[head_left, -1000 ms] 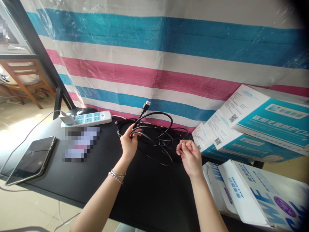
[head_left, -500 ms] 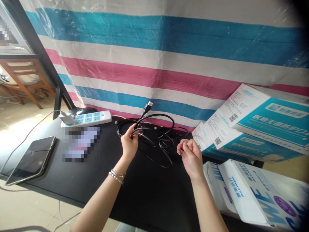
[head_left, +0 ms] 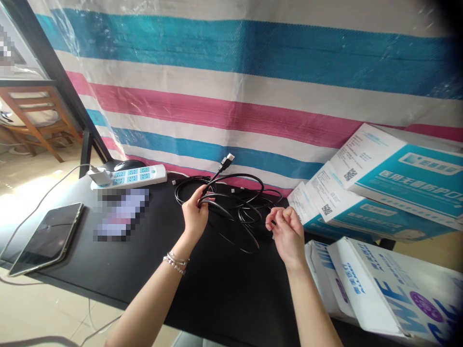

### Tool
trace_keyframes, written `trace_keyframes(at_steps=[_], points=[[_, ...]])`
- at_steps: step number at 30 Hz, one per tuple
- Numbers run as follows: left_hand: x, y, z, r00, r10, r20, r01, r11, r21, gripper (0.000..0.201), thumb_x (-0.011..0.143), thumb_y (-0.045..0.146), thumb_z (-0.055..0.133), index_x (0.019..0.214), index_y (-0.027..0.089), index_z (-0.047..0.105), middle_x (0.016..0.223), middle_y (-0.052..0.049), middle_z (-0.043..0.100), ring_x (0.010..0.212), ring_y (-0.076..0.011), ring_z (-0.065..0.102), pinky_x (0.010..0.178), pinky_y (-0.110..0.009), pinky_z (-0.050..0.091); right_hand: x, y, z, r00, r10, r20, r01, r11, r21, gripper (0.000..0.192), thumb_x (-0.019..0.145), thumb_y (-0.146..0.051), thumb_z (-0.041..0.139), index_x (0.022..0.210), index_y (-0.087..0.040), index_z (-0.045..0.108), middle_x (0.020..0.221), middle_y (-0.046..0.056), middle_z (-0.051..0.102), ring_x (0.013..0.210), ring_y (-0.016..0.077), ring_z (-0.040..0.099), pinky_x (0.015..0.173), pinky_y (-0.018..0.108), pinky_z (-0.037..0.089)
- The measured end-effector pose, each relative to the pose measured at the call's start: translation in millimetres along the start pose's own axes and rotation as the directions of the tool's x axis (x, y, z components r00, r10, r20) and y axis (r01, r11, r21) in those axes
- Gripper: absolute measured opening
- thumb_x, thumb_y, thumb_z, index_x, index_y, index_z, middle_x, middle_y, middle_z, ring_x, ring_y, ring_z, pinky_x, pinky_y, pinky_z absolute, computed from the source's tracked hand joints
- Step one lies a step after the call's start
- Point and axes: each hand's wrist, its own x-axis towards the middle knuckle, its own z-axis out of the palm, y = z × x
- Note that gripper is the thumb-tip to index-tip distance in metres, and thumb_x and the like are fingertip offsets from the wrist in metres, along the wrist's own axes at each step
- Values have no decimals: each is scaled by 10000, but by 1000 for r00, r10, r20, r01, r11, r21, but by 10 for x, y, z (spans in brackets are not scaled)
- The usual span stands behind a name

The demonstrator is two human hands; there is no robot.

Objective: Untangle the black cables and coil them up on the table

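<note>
My left hand (head_left: 194, 214) is closed around gathered loops of a black cable (head_left: 253, 177). Above its fingers the cable's flat metal plug (head_left: 226, 162) sticks up to the right; it looks like an HDMI plug. My right hand (head_left: 287, 231) is pinched, thumb against bent fingers, with a dark bit of the cable showing between them. Between my hands, loose loops hang and lie over the black table (head_left: 231, 289). More thin dark cord with small white ends lies behind them, and I cannot tell which strands belong together.
A white power strip (head_left: 155, 174) with a plugged-in charger (head_left: 99, 176) stands at the back left, a dark mouse (head_left: 128, 165) behind it. A tablet (head_left: 47, 241) and a blurred-out item (head_left: 123, 214) lie left. Blue-white boxes (head_left: 415, 178) and white cartons (head_left: 372, 289) are stacked right.
My left hand has shifted very slightly right, and the plug has tipped a little to the right with it. The right hand keeps its pinch, almost unmoved.
</note>
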Motion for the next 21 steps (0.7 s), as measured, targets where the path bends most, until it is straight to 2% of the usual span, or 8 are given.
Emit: trace_keyframes(at_steps=[8, 14, 21], points=[[0, -36, 2, 991, 135, 8, -135, 987, 90, 465, 638, 1, 423, 1032, 165, 608, 840, -16, 723, 774, -166, 685, 740, -275, 546, 6, -8, -12, 999, -22, -33, 22, 1000, -3, 405, 728, -289, 663, 557, -187, 310, 725, -19, 501, 539, 83, 470, 457, 220, 334], [-5, -99, 8, 981, 189, 41, -192, 978, 85, 447, 668, 9, 445, 1064, 155, 594, 888, -43, 718, 782, -173, 687, 761, -291, 543, 17, 19, -22, 998, -36, -42, 34, 999, -38, 425, 712, -254, 681, 567, -194, 286, 695, -32, 478, 534, 81, 475, 453, 213, 333], [-12, -101, 15, 968, 247, 53, -251, 962, 107, 394, 706, 28, 463, 1051, 160, 599, 865, -40, 718, 746, -161, 689, 722, -270, 549, 27, 48, -30, 998, -18, -62, 16, 999, -35, 441, 694, -304, 698, 570, -195, 290, 718, -21, 492, 537, 81, 475, 445, 211, 344]])
